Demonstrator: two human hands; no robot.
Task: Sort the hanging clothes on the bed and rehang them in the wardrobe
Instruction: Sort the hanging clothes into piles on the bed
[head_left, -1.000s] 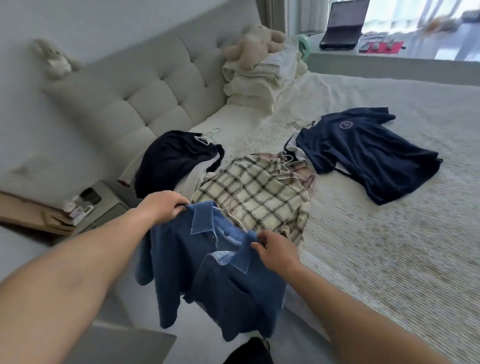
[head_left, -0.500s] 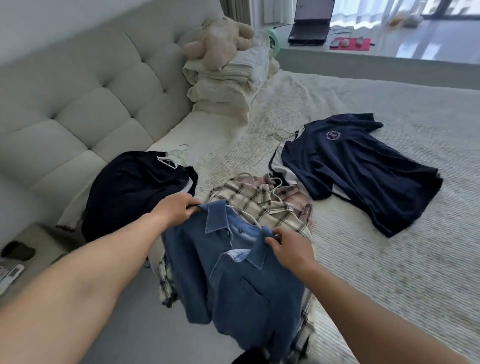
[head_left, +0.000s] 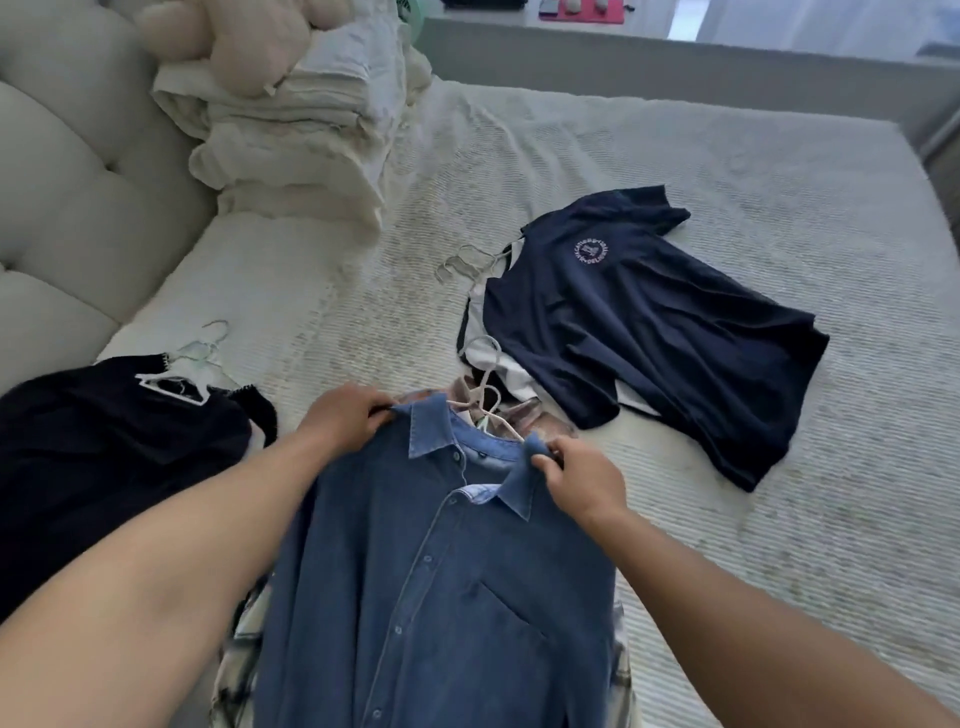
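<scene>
Left hand (head_left: 345, 421) and right hand (head_left: 582, 475) pinch denim shirt (head_left: 431, 571) at collar, over plaid shirt (head_left: 236, 670). Advice: lower flat, square, hanger hooks aligned.

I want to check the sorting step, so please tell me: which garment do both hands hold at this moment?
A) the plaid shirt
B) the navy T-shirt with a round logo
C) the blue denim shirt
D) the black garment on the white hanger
C: the left hand and the right hand each grip the blue denim shirt at its collar.
</scene>
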